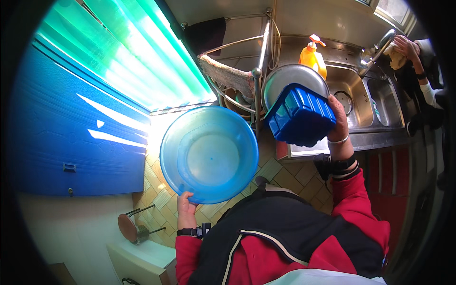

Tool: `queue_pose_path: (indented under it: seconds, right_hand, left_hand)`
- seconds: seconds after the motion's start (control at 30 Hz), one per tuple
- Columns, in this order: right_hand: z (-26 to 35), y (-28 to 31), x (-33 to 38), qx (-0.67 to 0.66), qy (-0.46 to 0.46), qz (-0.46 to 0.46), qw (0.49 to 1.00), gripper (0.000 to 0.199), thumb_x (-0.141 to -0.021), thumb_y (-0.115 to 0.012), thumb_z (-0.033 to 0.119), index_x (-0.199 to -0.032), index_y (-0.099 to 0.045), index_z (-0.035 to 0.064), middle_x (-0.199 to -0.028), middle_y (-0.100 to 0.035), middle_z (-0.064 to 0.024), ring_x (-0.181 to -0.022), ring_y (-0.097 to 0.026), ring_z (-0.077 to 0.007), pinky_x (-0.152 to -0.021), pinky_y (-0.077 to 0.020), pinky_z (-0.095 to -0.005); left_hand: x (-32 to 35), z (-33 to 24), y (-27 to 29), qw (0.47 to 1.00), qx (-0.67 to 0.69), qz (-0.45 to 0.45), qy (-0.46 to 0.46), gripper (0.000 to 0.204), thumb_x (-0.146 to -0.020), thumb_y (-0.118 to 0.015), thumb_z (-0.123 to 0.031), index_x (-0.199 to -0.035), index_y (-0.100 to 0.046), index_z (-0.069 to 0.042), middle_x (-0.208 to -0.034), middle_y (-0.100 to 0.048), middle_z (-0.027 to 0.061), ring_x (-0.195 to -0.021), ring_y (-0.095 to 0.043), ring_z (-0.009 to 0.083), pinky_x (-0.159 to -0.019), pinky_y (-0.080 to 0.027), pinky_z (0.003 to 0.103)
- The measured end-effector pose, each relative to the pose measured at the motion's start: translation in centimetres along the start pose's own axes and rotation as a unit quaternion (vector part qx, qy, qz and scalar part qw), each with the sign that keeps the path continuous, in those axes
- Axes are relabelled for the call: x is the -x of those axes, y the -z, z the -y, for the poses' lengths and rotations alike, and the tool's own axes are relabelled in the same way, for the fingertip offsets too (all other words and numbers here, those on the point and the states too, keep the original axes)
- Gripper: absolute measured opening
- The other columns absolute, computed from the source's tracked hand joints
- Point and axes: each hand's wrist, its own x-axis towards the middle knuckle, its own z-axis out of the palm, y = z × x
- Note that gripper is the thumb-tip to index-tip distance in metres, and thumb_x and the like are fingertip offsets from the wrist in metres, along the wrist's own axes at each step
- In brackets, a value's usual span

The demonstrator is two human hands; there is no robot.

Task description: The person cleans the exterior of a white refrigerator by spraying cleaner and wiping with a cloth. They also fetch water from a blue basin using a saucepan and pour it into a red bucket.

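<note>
My left hand (186,204) is closed on the near rim of a large translucent blue basin (211,156), which hangs above the tiled floor and shows nothing inside. With my right hand (339,121) I grip the side of a dark blue plastic bin (304,116) with ribbed walls, tilted over at the counter's front edge. A round grey metal bowl or lid (285,78) shows behind the bin; whether it rests on the counter or on the bin I cannot tell. Just beyond it stands an orange pump bottle (311,58) with a red-and-white top.
A double steel sink (349,78) with a tap (375,56) lies to the right. Another person's hand (407,47) holds a tan cloth there. A metal rack (257,73) with a draped towel stands ahead. At left are a blue door (85,137) and a stool (130,229).
</note>
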Motion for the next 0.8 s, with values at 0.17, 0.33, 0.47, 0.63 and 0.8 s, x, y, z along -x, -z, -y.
queue_pose_path:
  seconds: [0.17,0.33,0.47,0.63,0.8]
  right_hand:
    - [-0.1,-2.1,-1.5,0.003,0.011,0.028,1.0,0.028,-0.086,-0.054,0.025,-0.1,-0.052,-0.0001,-0.088,-0.061,-0.0078,-0.075,-0.061,-0.013,-0.07,-0.0498,-0.0234]
    - [-2.7,-1.7,2.9,0.064,-0.044,-0.064,0.995,0.031,-0.086,-0.054,0.025,-0.1,-0.052,-0.0017,-0.088,-0.061,-0.0065,-0.073,-0.059,-0.0114,-0.068,-0.0484,-0.0232]
    - [-4.8,-0.8,6.3,0.089,-0.089,-0.134,0.983,0.027,-0.086,-0.054,0.024,-0.096,-0.053,-0.0007,-0.086,-0.061,-0.0085,-0.073,-0.059,-0.0136,-0.068,-0.0491,-0.025]
    - [-12.1,-0.9,6.6,0.091,-0.152,-0.082,0.981,0.02,-0.086,-0.054,0.023,-0.09,-0.054,0.0031,-0.079,-0.057,-0.0017,-0.067,-0.054,-0.0092,-0.062,-0.0459,-0.0226]
    - [-21.9,-1.7,3.1,0.039,-0.219,-0.099,0.97,0.017,-0.085,-0.057,0.022,-0.086,-0.056,0.0052,-0.075,-0.056,0.0003,-0.067,-0.053,-0.0092,-0.064,-0.0455,-0.0252]
  left_hand:
    - [-0.8,0.1,2.2,0.998,0.034,-0.046,0.03,0.058,-0.061,-0.047,0.001,-0.119,-0.039,-0.002,-0.109,-0.051,0.0142,-0.1,-0.052,0.0338,-0.08,-0.047,0.051]
    - [-0.9,0.3,6.1,0.998,0.03,-0.044,0.029,0.055,-0.059,-0.05,-0.003,-0.114,-0.044,-0.005,-0.11,-0.052,0.0135,-0.1,-0.051,0.034,-0.083,-0.045,0.051]
    - [-0.9,0.6,9.4,0.994,0.026,-0.094,0.05,0.055,-0.059,-0.05,-0.002,-0.114,-0.045,-0.005,-0.11,-0.052,0.0128,-0.099,-0.052,0.0331,-0.082,-0.045,0.049]
    - [-0.5,1.7,12.7,0.992,0.056,-0.098,0.055,0.055,-0.059,-0.051,-0.002,-0.113,-0.045,-0.005,-0.108,-0.052,0.0114,-0.097,-0.053,0.0316,-0.079,-0.047,0.047]
    - [1.3,2.6,15.3,0.987,0.078,-0.127,0.054,0.056,-0.059,-0.05,-0.003,-0.114,-0.044,-0.006,-0.106,-0.052,0.0111,-0.095,-0.053,0.0301,-0.077,-0.048,0.047]
